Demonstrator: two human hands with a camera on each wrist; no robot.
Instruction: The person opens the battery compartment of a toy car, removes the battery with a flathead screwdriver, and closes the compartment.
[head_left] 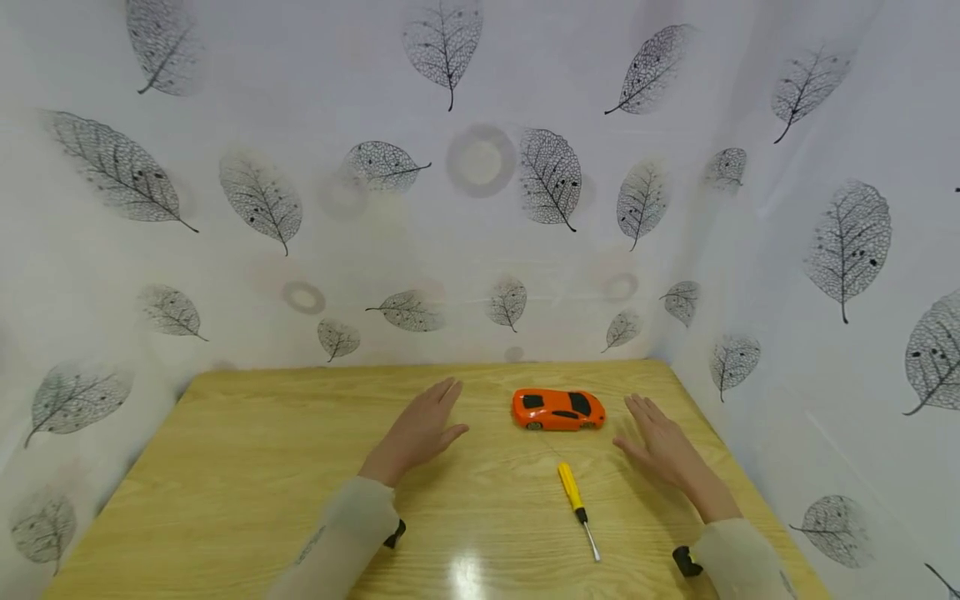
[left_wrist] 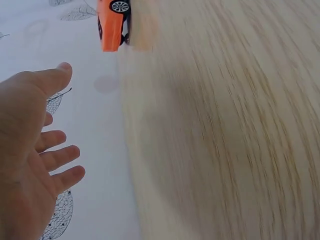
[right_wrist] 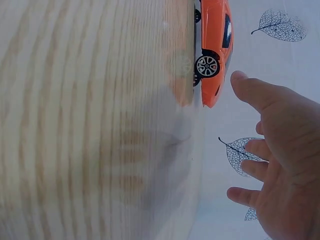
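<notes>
An orange toy car [head_left: 557,410] stands on its wheels on the wooden table, its front toward the right. Nearer to me lies a screwdriver [head_left: 573,496] with a yellow handle and a metal blade pointing toward the front. My left hand [head_left: 420,429] is to the left of the car, apart from it, with its fingers extended and nothing held. On the car's other side my right hand [head_left: 663,446] is also apart from it, fingers extended, palm facing inward. Both wrist views show part of the car beyond the thumb; the screwdriver is outside them.
The light wooden table [head_left: 247,467] reaches back to a pale curtain [head_left: 480,242] printed with dark leaf skeletons, which also hangs along the left and right sides. A dark band piece [head_left: 686,561] shows at the right wrist.
</notes>
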